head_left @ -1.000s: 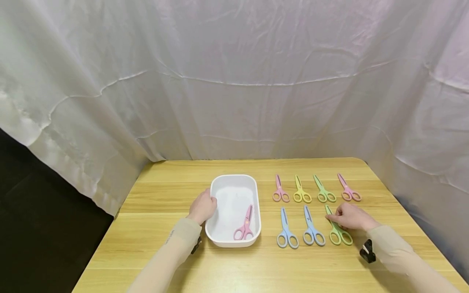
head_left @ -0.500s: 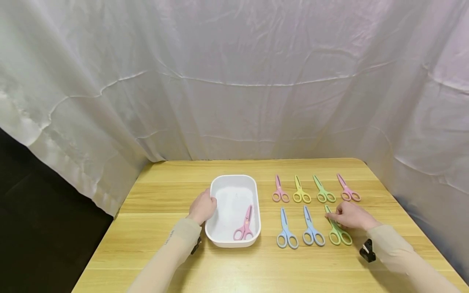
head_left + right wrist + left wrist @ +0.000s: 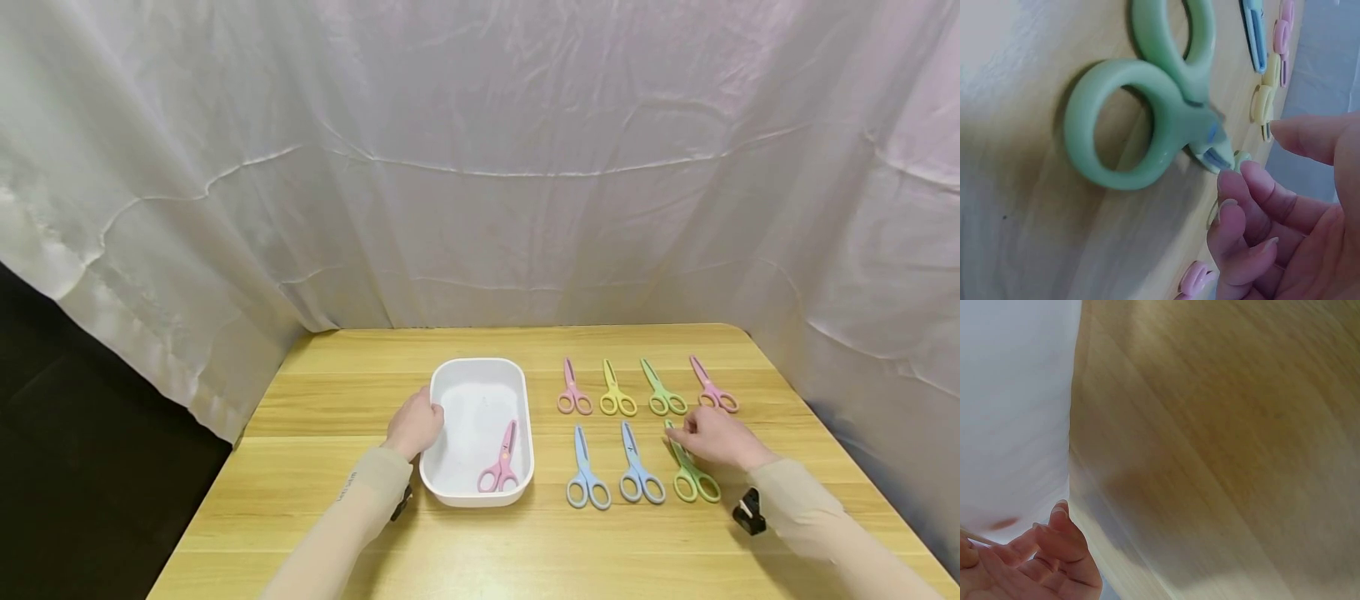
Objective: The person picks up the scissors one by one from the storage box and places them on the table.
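Observation:
My left hand (image 3: 415,423) grips the left rim of a white plastic box (image 3: 480,501); in the left wrist view its fingers (image 3: 1063,540) bend against the outer wall. Inside the box lies a pair of pink scissors (image 3: 506,457). My right hand (image 3: 720,437) is over the blade end of the green scissors (image 3: 687,465) at the front right. Thumb and bent fingers stand apart around the blade in the right wrist view, where the large green handles (image 3: 1175,115) lie flat on the table. The fingers hide part of the blade there.
Two blue scissors (image 3: 633,467) lie left of the green pair. Behind them a row holds pink scissors (image 3: 572,390), yellow scissors (image 3: 614,392), another green pair (image 3: 660,390) and more pink scissors (image 3: 711,387). A pale curtain (image 3: 480,250) hangs behind the wooden table (image 3: 337,383).
My right hand has shifted slightly away from me along the blade of the front green scissors, which stay in place. The left hand and the box have not moved.

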`<state>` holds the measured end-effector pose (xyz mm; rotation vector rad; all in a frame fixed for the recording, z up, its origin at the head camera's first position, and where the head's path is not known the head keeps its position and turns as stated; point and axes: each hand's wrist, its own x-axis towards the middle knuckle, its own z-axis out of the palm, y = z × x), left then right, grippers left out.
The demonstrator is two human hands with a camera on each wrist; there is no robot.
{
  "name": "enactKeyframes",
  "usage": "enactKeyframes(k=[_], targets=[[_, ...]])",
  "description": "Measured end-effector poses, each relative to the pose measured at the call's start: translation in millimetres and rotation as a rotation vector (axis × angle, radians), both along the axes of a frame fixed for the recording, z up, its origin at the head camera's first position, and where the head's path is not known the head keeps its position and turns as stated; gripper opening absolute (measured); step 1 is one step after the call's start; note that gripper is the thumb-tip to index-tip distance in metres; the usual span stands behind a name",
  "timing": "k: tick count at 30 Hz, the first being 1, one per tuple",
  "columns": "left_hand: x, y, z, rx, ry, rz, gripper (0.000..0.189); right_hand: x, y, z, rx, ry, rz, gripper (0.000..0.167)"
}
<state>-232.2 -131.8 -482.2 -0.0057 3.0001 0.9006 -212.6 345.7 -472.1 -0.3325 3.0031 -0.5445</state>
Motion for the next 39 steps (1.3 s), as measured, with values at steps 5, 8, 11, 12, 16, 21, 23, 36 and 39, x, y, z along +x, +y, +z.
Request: enactKeyframes(k=[5,8,11,12,16,21,23,36,39], targets=[[-0.3,-0.2,-0.2,0.002,-0.001,0.000,0.052,0.8,-5,4.6,0.001,0.030,0.014,0.040],[0.1,0.1,0.3,0.004,-0.004,0.002,0.052,1.2,-8,7.8,-0.003,0.049,0.022,0.040],[0.1,0.0,0.5,0.005,-0.006,0.001,0.052,1.6,-11,11.0,-0.008,0.066,0.026,0.040],[-0.1,-0.1,0.4,0.005,-0.006,0.001,0.052,1.7,-12,11.9,-0.007,0.073,0.028,0.039],[0.6,-0.1,0.7,0.009,-0.010,0.004,0.052,1.3,-17,14.4,-0.017,0.095,0.039,0.038],[1.6,0.5,1.8,0.016,-0.016,0.010,0.052,-1.0,-21,16.2,-0.028,0.110,0.063,0.035],[1.7,0.7,2.1,0.018,-0.018,0.010,0.052,-1.7,-23,17.1,-0.028,0.103,0.067,0.034],[1.8,0.4,3.8,0.026,-0.027,0.007,0.052,-4.3,-44,27.1,-0.020,0.113,0.104,0.032],[2.1,0.7,4.1,0.036,-0.035,0.012,0.051,-5.6,-50,29.2,-0.023,0.122,0.113,0.027]])
